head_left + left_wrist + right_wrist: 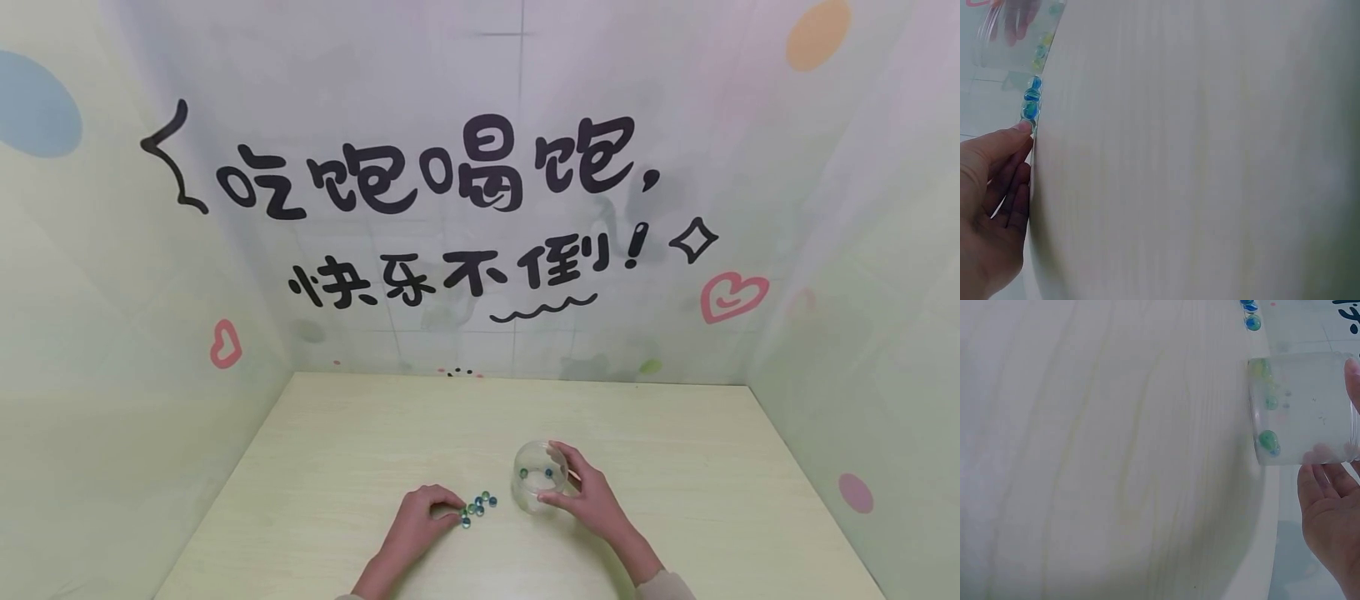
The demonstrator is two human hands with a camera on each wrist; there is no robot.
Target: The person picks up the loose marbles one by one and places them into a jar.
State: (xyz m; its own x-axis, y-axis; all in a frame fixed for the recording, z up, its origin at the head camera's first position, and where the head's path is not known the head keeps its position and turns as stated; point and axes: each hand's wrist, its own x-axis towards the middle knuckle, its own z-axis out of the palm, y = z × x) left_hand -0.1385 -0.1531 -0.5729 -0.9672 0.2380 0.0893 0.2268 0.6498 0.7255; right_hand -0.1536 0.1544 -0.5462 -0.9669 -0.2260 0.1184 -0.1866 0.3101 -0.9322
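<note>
Several blue and green glass marbles [479,510] lie in a loose cluster on the table, between the two hands. My left hand [420,523] is at the cluster's left edge, thumb and forefinger pinching a marble [1027,125] there; the fingertips partly cover it. To the right, a clear round jar [534,455] stands upright with its mouth up. My right hand [592,502] grips the jar from its right side, thumb in front and fingers behind. Through its wall in the right wrist view, a few green and blue marbles [1269,439] show at the bottom.
The pale wood-grain table [360,433] meets a printed back curtain [420,350] with black lettering. Curtain walls [112,333] also close off the left and right sides.
</note>
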